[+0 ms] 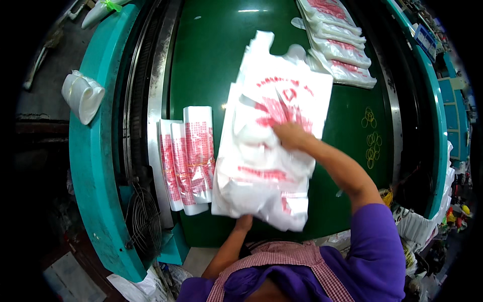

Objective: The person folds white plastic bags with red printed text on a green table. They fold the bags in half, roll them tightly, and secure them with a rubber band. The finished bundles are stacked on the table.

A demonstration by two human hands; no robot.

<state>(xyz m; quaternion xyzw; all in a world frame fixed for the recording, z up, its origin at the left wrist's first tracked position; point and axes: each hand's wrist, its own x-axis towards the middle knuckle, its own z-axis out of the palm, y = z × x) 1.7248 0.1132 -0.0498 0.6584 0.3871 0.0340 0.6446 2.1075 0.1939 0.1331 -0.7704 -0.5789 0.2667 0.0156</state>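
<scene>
A loose pile of white plastic carrier bags (pixel 251 161) with red print lies in front of me on a green tabletop (pixel 221 60). Its handle ends point away from me, and the near part is puffed up and creased. My right hand (pixel 293 136) reaches across from the right and is closed on the bag film near the middle of the pile; the fingers are slightly blurred. At the near edge is my left hand (pixel 245 222), its fingers hidden beneath the bags. Left of the pile are several rolled bundles of red-printed bags (pixel 199 151), with a band around one.
Flat bag stacks (pixel 342 50) overlap at the far right. Yellow rubber bands (pixel 372 146) lie in loops near the right edge. Teal machine frames (pixel 95 166) flank the table, with a wire fan guard (pixel 143 216) at the near left. A white roll (pixel 83 95) hangs over the left frame.
</scene>
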